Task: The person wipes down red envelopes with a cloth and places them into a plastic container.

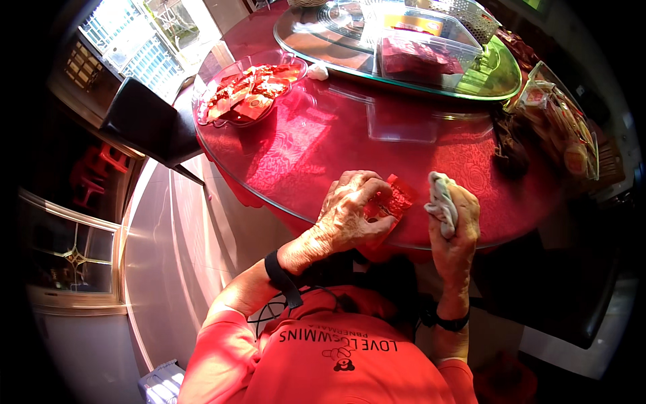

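Observation:
My left hand (350,209) presses down on a small red packet (397,198) lying near the front edge of the round table (323,145), fingers curled over it. Just to its right, my right hand (457,225) is raised and closed around a crumpled white cloth (441,202), close to the packet but apart from it. The table has a red patterned cover under glass.
A clear tray (202,101) with several red packets sits at the far left. A glass turntable (498,84) at the back carries clear boxes (417,54) of red items. Wrapped goods (565,131) lie at right. A black chair (148,124) stands left.

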`<action>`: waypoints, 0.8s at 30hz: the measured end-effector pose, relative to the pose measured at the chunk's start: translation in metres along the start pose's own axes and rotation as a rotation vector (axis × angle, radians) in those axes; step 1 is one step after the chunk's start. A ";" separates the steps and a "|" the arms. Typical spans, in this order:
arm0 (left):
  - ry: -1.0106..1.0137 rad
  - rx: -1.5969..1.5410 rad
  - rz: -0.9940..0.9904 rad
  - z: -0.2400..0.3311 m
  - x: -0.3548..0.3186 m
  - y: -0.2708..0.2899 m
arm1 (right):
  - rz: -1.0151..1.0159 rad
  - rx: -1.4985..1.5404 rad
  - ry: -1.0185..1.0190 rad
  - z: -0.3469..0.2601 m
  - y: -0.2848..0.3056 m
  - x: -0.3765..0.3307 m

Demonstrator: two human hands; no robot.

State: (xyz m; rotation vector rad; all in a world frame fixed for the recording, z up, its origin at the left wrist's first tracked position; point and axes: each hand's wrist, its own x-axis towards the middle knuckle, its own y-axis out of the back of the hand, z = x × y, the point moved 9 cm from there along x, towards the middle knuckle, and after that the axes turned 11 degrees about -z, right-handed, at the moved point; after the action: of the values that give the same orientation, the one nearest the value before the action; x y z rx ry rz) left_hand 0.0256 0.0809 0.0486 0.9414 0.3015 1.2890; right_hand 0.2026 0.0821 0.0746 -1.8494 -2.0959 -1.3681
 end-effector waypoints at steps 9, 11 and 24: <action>-0.021 -0.026 -0.029 -0.004 0.000 -0.009 | -0.370 -0.098 -0.006 0.006 -0.045 0.009; 0.019 -0.037 -0.068 -0.009 -0.004 -0.008 | -0.443 -0.146 0.035 0.005 -0.040 0.007; 0.053 -0.321 0.010 -0.026 -0.008 -0.011 | -0.359 -0.150 0.098 -0.022 -0.054 0.013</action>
State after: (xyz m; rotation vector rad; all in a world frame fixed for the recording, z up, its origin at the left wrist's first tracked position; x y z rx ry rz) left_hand 0.0135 0.0850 0.0218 0.6374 0.1246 1.3254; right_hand 0.1434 0.0835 0.0637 -1.4597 -2.4186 -1.6915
